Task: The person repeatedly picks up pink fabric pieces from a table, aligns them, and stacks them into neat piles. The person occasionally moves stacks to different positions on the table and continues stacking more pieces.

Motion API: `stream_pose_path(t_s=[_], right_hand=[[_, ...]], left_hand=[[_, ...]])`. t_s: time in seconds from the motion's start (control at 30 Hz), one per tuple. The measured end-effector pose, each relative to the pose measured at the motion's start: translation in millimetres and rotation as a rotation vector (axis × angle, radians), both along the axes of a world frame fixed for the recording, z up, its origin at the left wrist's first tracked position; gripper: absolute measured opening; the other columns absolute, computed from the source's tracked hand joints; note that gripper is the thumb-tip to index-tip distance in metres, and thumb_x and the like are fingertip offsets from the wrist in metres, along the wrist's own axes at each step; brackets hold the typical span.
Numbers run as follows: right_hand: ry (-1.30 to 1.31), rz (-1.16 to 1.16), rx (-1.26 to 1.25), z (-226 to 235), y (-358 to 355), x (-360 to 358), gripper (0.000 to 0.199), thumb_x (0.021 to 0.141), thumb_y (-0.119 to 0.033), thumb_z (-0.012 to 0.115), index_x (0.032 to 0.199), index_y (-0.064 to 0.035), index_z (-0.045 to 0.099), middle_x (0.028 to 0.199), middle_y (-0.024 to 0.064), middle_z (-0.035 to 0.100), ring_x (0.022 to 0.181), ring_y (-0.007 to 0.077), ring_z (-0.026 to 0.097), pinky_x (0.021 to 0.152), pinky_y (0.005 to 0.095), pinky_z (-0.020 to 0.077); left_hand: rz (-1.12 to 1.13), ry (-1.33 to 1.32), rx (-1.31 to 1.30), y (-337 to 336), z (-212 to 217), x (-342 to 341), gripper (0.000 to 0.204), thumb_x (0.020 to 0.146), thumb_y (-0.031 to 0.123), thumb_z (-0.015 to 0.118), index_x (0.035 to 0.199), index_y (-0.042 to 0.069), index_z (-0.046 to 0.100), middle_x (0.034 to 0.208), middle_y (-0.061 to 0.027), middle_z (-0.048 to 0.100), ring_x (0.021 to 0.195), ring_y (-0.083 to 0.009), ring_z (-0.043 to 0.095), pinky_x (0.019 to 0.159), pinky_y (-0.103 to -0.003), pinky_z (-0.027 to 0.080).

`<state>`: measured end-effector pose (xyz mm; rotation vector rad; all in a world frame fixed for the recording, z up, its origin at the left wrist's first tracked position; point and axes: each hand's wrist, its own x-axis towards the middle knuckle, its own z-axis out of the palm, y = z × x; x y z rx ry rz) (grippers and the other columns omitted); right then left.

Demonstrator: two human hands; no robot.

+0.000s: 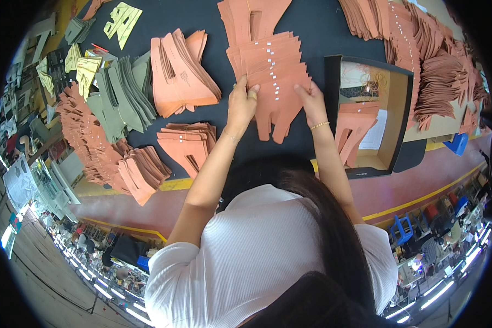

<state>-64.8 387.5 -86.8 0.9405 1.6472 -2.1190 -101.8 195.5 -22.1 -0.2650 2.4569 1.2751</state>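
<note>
A fanned stack of salmon-coloured cut pieces (281, 109), perhaps leather or fabric, lies between my hands above the dark table (205, 13). Small white labels run down its middle in a row. My left hand (242, 106) grips its left edge, thumb on top. On the right edge, my right hand (311, 103) pinches the topmost pieces between thumb and fingers. The fingers under the stack are partly hidden. Two slim prongs of the nearest piece point toward me. Just beyond, another salmon pile (265, 16) touches or overlaps the far end of the fan.
An open black box (398, 109) at right holds salmon pieces, a paper sheet and tangled thread. Salmon stacks (183, 76) and green stacks (123, 93) spread leftward, with yellow pieces (122, 23) behind. More salmon piles (440, 76) crowd the far right.
</note>
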Motion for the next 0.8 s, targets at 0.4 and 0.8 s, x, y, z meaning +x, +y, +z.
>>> stream_pose_path(t_s=[0.4,0.8], right_hand=[[-0.027,-0.009,-0.069,10,-16,8,0.031,0.092,-0.011,0.065,0.12,-0.001,0.057,0.111,0.0035,0.065,0.099,0.0094,0.059,0.088,0.0279,0.0473],[-0.052,0.033,-0.091,9,-29,15,0.024,0.093,-0.014,0.064,0.114,-0.0041,0.058,0.106,0.0022,0.064,0.093,0.0081,0.06,0.077,0.0249,0.0494]], left_hand=[[0.031,-0.111,0.059,-15,11,-12,0.049,0.091,0.009,0.06,0.135,-0.003,0.043,0.12,-0.0271,0.062,0.117,-0.0362,0.059,0.097,-0.039,0.045],[-0.048,-0.101,0.035,-34,10,-28,0.052,0.088,0.006,0.062,0.136,-0.002,0.044,0.122,-0.0251,0.062,0.113,-0.0313,0.061,0.096,-0.037,0.046]])
